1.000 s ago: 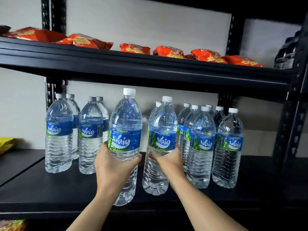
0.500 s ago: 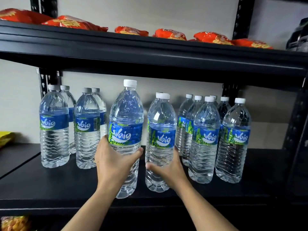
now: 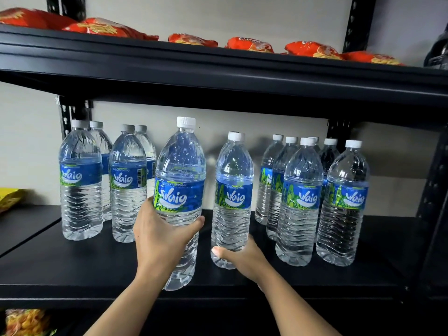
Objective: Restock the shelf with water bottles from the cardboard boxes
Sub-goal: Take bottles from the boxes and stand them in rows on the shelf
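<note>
My left hand (image 3: 161, 241) grips a clear water bottle (image 3: 180, 180) with a blue label and white cap, held upright at the front edge of the black shelf (image 3: 84, 265). Just to its right, my right hand (image 3: 244, 259) wraps the lower part of a second bottle (image 3: 233, 190) that stands on the shelf. Several matching bottles stand in a group at the left (image 3: 81, 183) and another group at the right (image 3: 300, 202). No cardboard box is in view.
The upper shelf board (image 3: 218, 76) overhangs the bottles and carries several red snack bags (image 3: 252, 44). A yellow packet (image 3: 9, 197) lies at the far left, more packets (image 3: 26, 322) below. A black upright post (image 3: 434, 190) stands at the right.
My right hand has slid down the second bottle from its label to its base while the bottle moved back onto the shelf. The left-hand bottle has barely moved.
</note>
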Available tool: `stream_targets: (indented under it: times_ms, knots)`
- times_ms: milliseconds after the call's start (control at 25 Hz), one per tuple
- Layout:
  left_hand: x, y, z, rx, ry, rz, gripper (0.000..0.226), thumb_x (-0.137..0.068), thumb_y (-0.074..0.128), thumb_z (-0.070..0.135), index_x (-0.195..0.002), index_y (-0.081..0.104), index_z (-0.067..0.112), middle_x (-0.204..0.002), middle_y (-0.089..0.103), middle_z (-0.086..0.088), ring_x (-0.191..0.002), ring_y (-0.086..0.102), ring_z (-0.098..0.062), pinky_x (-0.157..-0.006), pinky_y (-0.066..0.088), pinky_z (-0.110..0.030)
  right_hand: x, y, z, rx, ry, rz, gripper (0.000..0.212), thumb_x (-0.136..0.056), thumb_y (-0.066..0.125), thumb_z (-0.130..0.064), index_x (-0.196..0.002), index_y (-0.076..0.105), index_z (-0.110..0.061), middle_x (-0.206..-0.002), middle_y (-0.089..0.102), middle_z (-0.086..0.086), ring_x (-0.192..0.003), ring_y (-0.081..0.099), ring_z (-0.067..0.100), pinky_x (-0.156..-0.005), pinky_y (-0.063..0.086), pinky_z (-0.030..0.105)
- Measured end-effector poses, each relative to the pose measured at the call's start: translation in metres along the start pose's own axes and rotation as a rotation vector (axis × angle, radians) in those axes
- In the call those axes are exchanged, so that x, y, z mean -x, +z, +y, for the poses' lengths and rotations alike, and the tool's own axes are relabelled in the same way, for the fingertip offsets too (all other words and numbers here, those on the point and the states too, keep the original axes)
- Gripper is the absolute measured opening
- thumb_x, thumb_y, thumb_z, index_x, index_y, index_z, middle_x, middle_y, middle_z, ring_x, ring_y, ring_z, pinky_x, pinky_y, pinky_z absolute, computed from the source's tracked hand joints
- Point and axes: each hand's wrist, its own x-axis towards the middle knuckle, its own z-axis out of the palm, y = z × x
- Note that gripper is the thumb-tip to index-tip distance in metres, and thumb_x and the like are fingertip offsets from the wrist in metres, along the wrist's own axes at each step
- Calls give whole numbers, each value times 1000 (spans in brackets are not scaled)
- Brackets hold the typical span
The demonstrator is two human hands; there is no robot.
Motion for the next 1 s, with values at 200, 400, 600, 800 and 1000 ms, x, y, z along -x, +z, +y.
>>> stream_targets:
  times_ms: [200, 400, 600, 800, 1000]
  knots:
    - [0, 2, -3, -11, -7, 9, 71, -52, 95, 44, -105, 55, 17, -97, 64, 1, -97, 58, -21, -83, 45, -34, 1, -1, -1, 13, 8, -5, 79, -61, 86, -51, -127, 48, -29, -115, 66, -15, -101, 64, 0, -74, 47, 14]
    - [0, 1, -5, -25, -3, 20, 72, -52, 95, 45, -106, 56, 18, -98, 65, 1, -99, 59, -22, -86, 46, -35, 0, -9, 4, 212, 5, -10, 90, -56, 81, -70, -129, 44, -32, -124, 60, -16, -114, 57, 8, -97, 43, 26]
    - [0, 3, -13, -37, -2, 22, 71, -52, 94, 45, -106, 56, 20, -99, 65, 2, -101, 58, -20, -87, 44, -32, -6, -8, 19, 394, -24, 7, 110, -35, 72, -91, -128, 41, -41, -126, 61, -20, -121, 56, 8, -107, 43, 37]
    - [-14, 15, -10, -36, -3, 15, 70, -54, 94, 45, -104, 54, 18, -99, 61, 0, -102, 56, -22, -87, 46, -37, -4, -10, 17, 381, -47, 9, 100, -40, 75, -86, -124, 42, -42, -122, 63, -21, -118, 58, 6, -107, 44, 34]
    - [-22, 25, -21, -58, -13, -7, 71, -56, 94, 41, -108, 53, 15, -104, 59, -2, -108, 54, -24, -91, 43, -35, -4, -9, 15, 395, -58, 27, 94, -44, 77, -80, -123, 45, -40, -117, 65, -23, -112, 61, 3, -102, 48, 33]
